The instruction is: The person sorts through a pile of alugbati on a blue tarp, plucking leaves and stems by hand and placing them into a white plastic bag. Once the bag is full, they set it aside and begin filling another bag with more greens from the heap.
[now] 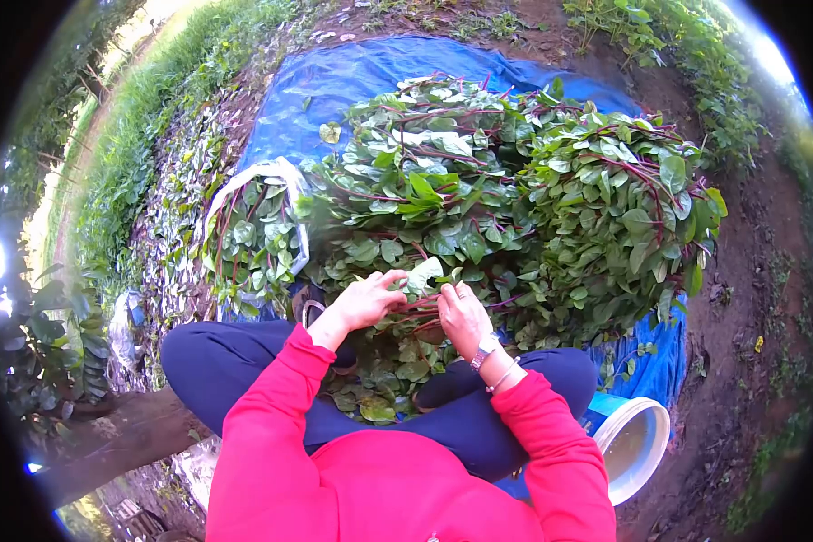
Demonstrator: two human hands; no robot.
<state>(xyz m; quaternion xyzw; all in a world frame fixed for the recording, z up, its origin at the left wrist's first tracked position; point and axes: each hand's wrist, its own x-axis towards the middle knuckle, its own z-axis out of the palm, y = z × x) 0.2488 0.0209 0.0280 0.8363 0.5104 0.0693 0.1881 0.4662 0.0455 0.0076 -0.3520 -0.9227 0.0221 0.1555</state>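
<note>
Between my two hands lies a small bunch of Malabar spinach stems (416, 310), reddish-purple with green leaves. My left hand (368, 300) has its fingers closed at the left end of the bunch, beside a pale upturned leaf (424, 275). At the other end my right hand (465, 317) pinches the stems; a watch and a bracelet are on that wrist. Just beyond both hands rises a large heap of the same greens (425, 185), with a thick pile of bundled stems (619, 194) on its right. Loose leaves (379, 384) lie below my hands, between my legs.
A blue tarp (334, 77) lies under the heap. To the left stands a white-edged bag (300, 217) filled with greens. A bucket (662, 434) lies tipped near my right knee. A log (122, 438) is at the lower left. Bare soil (750, 298) borders the right.
</note>
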